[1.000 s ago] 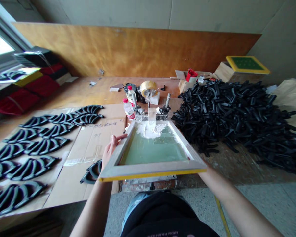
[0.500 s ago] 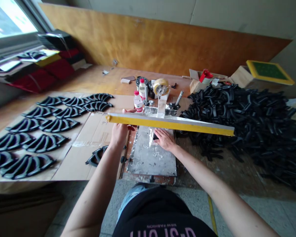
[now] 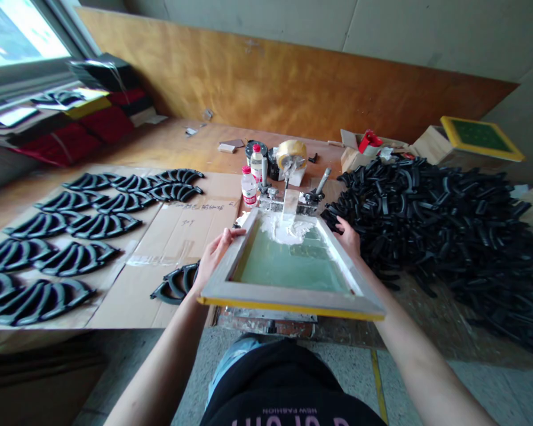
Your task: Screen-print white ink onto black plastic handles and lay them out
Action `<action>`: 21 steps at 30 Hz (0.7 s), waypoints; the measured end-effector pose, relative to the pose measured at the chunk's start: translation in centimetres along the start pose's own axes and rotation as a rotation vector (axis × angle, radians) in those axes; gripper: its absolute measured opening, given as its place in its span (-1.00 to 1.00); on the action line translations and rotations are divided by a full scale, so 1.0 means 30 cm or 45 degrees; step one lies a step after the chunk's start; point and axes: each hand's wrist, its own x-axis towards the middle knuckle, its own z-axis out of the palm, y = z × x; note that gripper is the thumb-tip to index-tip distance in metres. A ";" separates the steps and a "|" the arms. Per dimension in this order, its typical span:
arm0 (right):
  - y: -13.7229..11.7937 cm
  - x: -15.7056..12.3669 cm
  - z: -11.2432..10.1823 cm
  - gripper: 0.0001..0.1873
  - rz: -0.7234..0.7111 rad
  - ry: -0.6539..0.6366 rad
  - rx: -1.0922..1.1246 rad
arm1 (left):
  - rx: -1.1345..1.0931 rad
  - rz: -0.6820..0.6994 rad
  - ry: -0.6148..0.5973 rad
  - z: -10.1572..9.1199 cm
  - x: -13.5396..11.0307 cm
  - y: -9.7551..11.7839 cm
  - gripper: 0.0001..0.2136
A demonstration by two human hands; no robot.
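Note:
A screen-printing frame (image 3: 222, 288) with grey sides, a yellow front edge and green mesh is tilted over the metal base plate, which it mostly hides. My left hand (image 3: 215, 254) is closed at the frame's left side, fingertips against its edge. Beside the right side, my right hand (image 3: 349, 236) has its fingers apart and appears to hold nothing. White ink (image 3: 288, 232) lies on the far part of the mesh, where a pale squeegee blade (image 3: 290, 205) stands upright. Left of my left wrist lies a black fan-shaped set of curved pieces (image 3: 171, 287), partly covered by my arm.
Rows of black fan-shaped sets (image 3: 102, 228) lie on cardboard (image 3: 160, 236) at left. A large heap of loose black curved parts (image 3: 439, 225) fills the right. Behind the frame stand red-capped bottles (image 3: 249, 188), a tape roll (image 3: 292, 155) and metal clamp posts (image 3: 323, 180).
The frame has swung down from its raised position, so its mesh now shows. My right hand has left the base plate and moved right. My left hand has come to the frame's left side.

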 end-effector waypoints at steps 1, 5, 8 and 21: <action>-0.021 0.019 -0.012 -0.34 -0.040 0.070 0.015 | 0.036 -0.064 -0.026 -0.012 -0.015 -0.040 -0.41; -0.213 0.085 0.034 -0.24 -0.476 0.091 -0.020 | 0.066 -0.236 -0.108 -0.033 -0.034 -0.241 -0.22; -0.352 0.118 0.112 -0.43 -0.608 -0.083 -0.228 | 0.154 -0.266 -0.099 -0.028 -0.018 -0.360 -0.14; -0.361 -0.044 0.084 -0.87 -1.166 -0.754 -0.349 | 0.230 -0.278 -0.077 -0.022 -0.021 -0.403 -0.25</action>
